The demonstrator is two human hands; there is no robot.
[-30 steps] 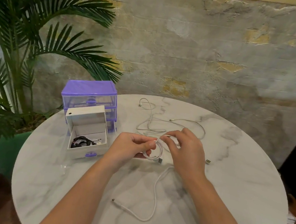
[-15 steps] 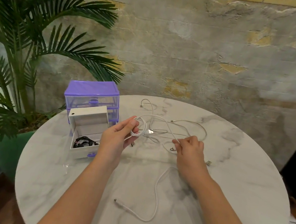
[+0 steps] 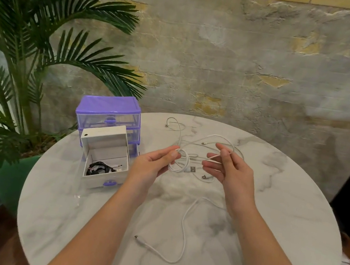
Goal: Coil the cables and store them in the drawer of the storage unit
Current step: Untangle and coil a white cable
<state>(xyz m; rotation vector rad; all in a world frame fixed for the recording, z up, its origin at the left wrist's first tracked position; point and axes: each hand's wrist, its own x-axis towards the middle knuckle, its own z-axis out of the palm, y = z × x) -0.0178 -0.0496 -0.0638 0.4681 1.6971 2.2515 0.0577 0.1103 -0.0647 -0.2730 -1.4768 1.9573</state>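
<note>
Hands over a round marble counter point(image 3: 293, 218). Left hand point(image 3: 153, 165) pinches a small white cable coil point(image 3: 179, 163) just right of the open drawer point(image 3: 106, 163); right hand point(image 3: 229, 172) pinches the same cable's strand farther right. Black cables point(image 3: 99, 168) lie inside the drawer, pulled from the purple storage unit point(image 3: 108, 108) behind it. Another white cable point(image 3: 182, 231) trails nearer the viewer.

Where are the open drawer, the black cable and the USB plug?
open drawer point(image 3: 103, 181), head view, front wall.
black cable point(image 3: 98, 168), head view, middle of the bundle.
USB plug point(image 3: 192, 169), head view, metal end.
</note>
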